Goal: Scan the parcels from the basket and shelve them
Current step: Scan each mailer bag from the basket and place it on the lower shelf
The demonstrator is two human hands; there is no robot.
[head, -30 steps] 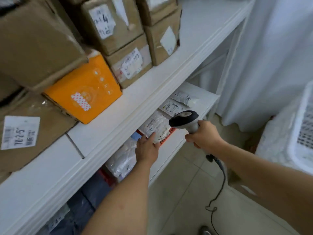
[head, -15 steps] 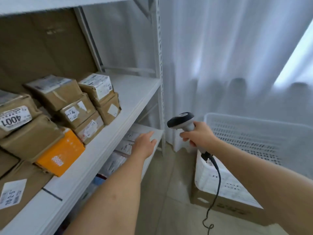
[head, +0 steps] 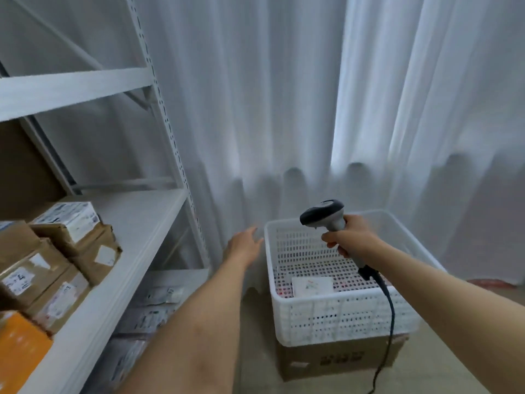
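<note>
On the far left an orange box (head: pixel 20 348) sits at the front of the white shelf (head: pixel 119 282). Behind it, brown boxes (head: pixel 54 268) with white labels are piled up on the same shelf. On the lower shelf (head: pixel 181 275) lie flat bags (head: pixel 163 294) with labels. Next comes the left hand (head: pixel 244 244). It is held out in the air with its fingers spread and it holds nothing. It is just beside the left rim of the basket (head: pixel 341 317), but I cannot tell if it touches it. The white basket has many small holes and stands on a brown carton (head: pixel 338 359) on the floor. One flat white parcel (head: pixel 312 285) lies at the bottom of the basket. Above the basket, the right hand (head: pixel 348 236) grips the handle of the scanner (head: pixel 324 214). The scanner's dark head points left. Its black cord (head: pixel 389 311) hangs down over the front of the basket toward the floor. A white curtain (head: pixel 284 109) hangs behind it all.
</note>
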